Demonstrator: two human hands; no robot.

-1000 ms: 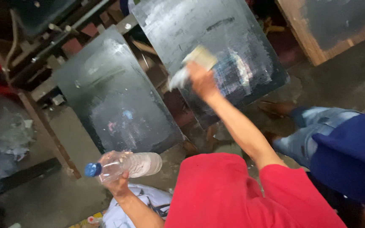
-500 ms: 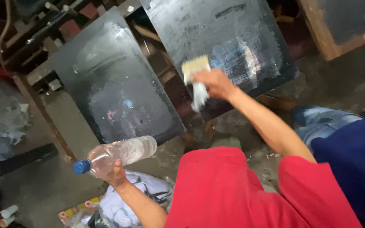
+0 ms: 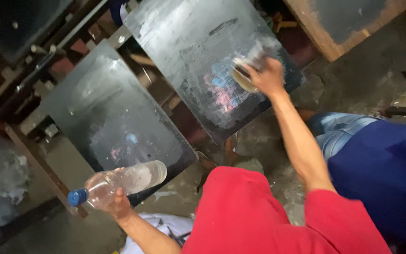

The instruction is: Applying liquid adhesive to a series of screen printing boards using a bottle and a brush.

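Note:
My right hand (image 3: 268, 75) presses a pale cloth or sponge (image 3: 246, 70) against a dark wet slab (image 3: 198, 51) that leans upright in front of me. Blurred streaks and coloured reflections show on the slab around the cloth. My left hand (image 3: 117, 206) holds a clear plastic bottle (image 3: 123, 182) with a blue cap, lying sideways, low at the left. A second dark slab (image 3: 113, 122) leans beside the first, just above the bottle.
A wood-framed board (image 3: 334, 28) leans at the upper right. Another person in blue clothes and jeans (image 3: 377, 160) sits close at the right. Metal bars and wooden frames (image 3: 34, 75) stand at the left over a rough concrete floor (image 3: 278, 146).
My right hand with the cloth has moved across the upper slab, down and then right. The bottle in my left hand stays low at the left, tilted a little differently.

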